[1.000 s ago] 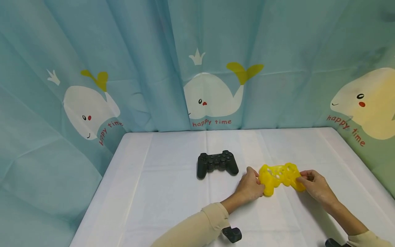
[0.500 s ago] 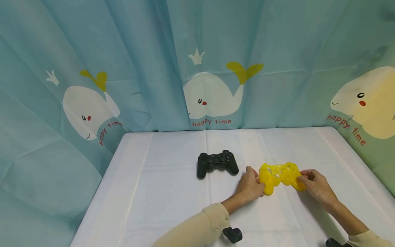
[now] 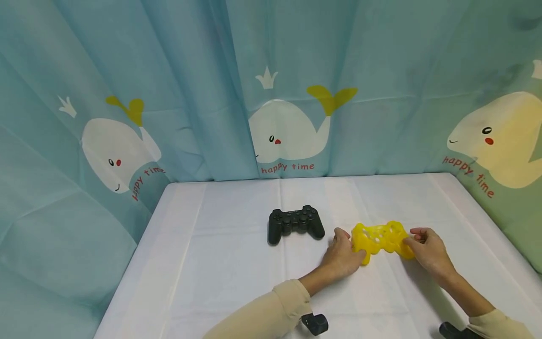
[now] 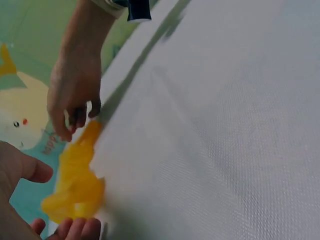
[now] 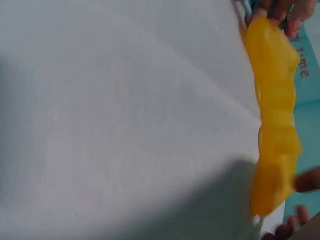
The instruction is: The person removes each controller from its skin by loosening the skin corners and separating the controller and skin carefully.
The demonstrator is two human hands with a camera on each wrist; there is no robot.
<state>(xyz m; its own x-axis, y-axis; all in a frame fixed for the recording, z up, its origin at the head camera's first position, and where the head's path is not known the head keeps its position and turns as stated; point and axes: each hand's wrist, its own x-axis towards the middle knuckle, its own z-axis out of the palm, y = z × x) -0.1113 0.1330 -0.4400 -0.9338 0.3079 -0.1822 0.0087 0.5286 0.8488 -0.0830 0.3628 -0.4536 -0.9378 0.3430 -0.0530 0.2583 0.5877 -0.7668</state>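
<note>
A yellow, soft-looking game controller cover [image 3: 378,238] with cut-out holes is on the right half of the table; whether it lies fully flat I cannot tell. At its left grip is my left hand [image 3: 342,256]. In the left wrist view that hand's thumb [image 4: 39,170] stands apart from the cover [image 4: 75,187], while its fingertips are at the lower end. My right hand [image 3: 433,254] is at the right grip, its thumb [image 5: 309,180] beside the cover [image 5: 277,125] and its other fingers spread away in the right wrist view. Left of the hands lies a black game controller [image 3: 294,223].
A white cloth covers the table [image 3: 228,263]. Behind and at both sides hangs a blue-green curtain [image 3: 203,94] printed with whales. Dark camera mounts [image 3: 315,324] are worn at both wrists.
The fingers of both hands have loosened from the cover, which stays in nearly the same place. The whole head view has shifted slightly. The black controller has not moved on the table.
</note>
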